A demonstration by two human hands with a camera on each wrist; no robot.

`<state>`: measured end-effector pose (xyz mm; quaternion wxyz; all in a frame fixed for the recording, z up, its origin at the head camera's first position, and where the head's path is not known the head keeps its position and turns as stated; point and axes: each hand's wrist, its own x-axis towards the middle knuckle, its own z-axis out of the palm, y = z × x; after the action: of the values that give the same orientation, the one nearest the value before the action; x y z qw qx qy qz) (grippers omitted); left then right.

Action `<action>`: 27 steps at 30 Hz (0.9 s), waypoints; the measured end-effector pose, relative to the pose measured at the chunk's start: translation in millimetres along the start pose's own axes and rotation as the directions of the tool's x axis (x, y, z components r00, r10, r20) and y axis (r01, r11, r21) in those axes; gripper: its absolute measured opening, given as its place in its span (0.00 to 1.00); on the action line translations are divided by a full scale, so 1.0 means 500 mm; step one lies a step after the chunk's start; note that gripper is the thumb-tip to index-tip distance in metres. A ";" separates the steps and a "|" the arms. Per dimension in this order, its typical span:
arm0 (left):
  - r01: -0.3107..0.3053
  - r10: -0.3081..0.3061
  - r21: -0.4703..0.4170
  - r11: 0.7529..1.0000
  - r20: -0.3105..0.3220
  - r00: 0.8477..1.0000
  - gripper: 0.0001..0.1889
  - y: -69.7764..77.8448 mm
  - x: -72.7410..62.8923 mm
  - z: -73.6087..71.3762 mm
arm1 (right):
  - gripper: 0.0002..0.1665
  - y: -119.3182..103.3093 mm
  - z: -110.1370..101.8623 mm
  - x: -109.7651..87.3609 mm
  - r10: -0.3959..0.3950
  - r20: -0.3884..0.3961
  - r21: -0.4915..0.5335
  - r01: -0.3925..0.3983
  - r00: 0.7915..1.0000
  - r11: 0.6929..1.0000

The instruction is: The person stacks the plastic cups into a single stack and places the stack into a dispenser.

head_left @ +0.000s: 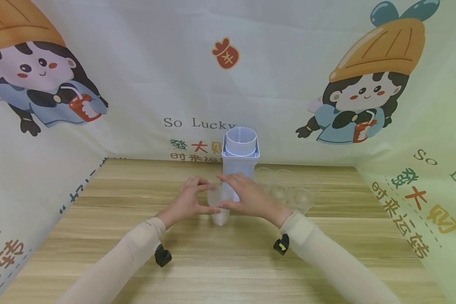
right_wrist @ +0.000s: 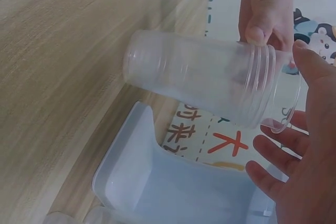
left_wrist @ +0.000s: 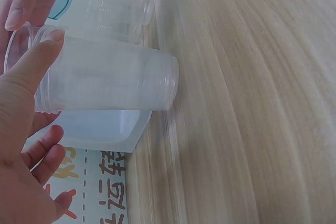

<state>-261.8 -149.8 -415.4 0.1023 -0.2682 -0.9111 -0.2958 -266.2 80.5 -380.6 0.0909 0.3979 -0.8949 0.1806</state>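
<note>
Right here, clear cups (left_wrist: 107,77), nested, near upright between left hand (head_left: 188,198) and right hand (head_left: 249,195), showing a gap below the top rim!

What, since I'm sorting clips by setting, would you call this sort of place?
Probably a small makeshift booth for recording handwork: cartoon-printed sheets wall in three sides of a wood-grain surface, and small black devices sit at both wrists.

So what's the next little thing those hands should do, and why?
I'd probably press the top cup gently down into the stack: its rim sticks up above the close-set rims below, the right hand is at that rim, and the left hand seems to steady the lower ones.
</note>
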 end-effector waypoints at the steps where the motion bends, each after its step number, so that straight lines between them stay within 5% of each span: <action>1: -0.002 0.002 0.002 1.000 -0.002 1.000 0.34 0.000 0.000 0.000 | 0.46 0.000 0.001 0.000 0.002 0.001 0.001 -0.002 1.000 1.000; 27: -0.009 0.009 -0.001 1.000 0.004 1.000 0.33 0.002 -0.001 0.002 | 0.47 0.009 0.014 -0.012 -0.013 0.007 0.011 0.013 1.000 1.000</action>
<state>-260.9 -148.9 -415.8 0.1019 -0.2730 -0.9099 -0.2952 -265.7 84.3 -390.1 0.0870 0.4046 -0.8916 0.1835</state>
